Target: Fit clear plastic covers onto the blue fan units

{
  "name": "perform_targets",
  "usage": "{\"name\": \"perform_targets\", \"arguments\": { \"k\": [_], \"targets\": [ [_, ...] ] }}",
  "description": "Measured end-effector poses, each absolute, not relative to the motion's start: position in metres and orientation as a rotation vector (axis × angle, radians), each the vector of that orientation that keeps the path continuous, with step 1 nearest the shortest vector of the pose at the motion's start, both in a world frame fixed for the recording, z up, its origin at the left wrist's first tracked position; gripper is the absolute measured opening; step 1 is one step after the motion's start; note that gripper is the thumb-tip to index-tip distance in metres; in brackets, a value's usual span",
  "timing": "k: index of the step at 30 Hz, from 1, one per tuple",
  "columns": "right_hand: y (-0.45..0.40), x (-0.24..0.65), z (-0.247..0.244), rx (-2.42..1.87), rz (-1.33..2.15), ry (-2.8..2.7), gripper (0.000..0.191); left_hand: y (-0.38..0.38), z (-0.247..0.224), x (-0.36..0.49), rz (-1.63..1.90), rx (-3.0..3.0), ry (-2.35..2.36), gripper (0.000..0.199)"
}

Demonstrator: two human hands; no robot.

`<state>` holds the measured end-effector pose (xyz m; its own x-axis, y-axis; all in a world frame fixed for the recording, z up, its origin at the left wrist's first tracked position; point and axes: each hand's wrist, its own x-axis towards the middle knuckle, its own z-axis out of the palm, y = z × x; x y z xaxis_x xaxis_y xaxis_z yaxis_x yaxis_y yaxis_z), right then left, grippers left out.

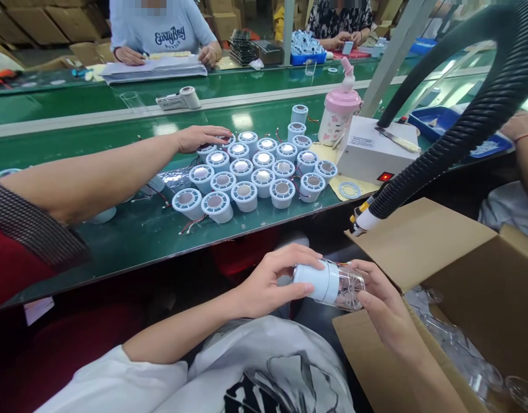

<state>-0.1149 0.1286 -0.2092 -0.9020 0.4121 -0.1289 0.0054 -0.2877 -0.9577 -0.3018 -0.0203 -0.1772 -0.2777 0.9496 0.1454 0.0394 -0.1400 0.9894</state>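
Observation:
Above my lap, my left hand (pixel 285 278) grips a light-blue cylindrical housing (pixel 314 282) between thumb and fingers. On its right end sits a clear plastic cup (pixel 350 289), held by my right hand (pixel 380 295). The two parts lie in line on their side, touching, with a thin wire showing along the top; whether they are fastened cannot be seen. Several similar light-blue housings (pixel 245 190) with round silvery discs on top stand on the green table (pixel 152 252), some with thin red and black wires.
A co-worker's hand (pixel 203 137) reaches in from the left, over the housings. At right are an open cardboard box (pixel 422 235) of clear cups (pixel 461 355), a black flexible hose (pixel 444 137) and a white machine box (pixel 367 149). Beside it stands a pink bottle (pixel 339 109).

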Motion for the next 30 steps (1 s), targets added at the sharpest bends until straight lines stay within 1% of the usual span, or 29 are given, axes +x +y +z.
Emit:
{"name": "perform_targets", "arguments": {
  "k": [3,7,11,14,19,23,27,30],
  "targets": [
    [0.124,-0.119,-0.206,-0.531,2.218,-1.727,0.03,-0.023,-0.178,-0.299,1.54,1.138,1.405,0.019],
    [0.117,-0.125,-0.2,-0.531,2.178,-1.76,0.027,-0.024,-0.178,-0.295,1.57,1.035,1.441,0.017],
    [0.109,-0.129,-0.197,-0.528,2.146,-1.774,0.027,-0.024,-0.177,-0.295,1.648,0.928,1.446,0.023],
    [0.105,-0.13,-0.198,-0.538,2.159,-1.772,0.027,-0.026,-0.175,-0.298,1.628,0.855,1.481,0.028],
    [0.109,-0.13,-0.204,-0.514,2.24,-1.744,0.027,-0.038,-0.176,-0.304,1.567,0.815,1.413,0.05],
    [0.11,-0.132,-0.202,-0.487,2.271,-1.739,0.029,-0.051,-0.175,-0.308,1.531,0.893,1.292,0.054],
    [0.106,-0.133,-0.196,-0.561,2.291,-1.724,0.027,-0.06,-0.169,-0.306,1.461,0.912,1.347,0.061],
    [0.104,-0.133,-0.194,-0.554,2.297,-1.746,0.028,-0.063,-0.168,-0.304,1.46,0.923,1.417,0.055]
  ]
}}
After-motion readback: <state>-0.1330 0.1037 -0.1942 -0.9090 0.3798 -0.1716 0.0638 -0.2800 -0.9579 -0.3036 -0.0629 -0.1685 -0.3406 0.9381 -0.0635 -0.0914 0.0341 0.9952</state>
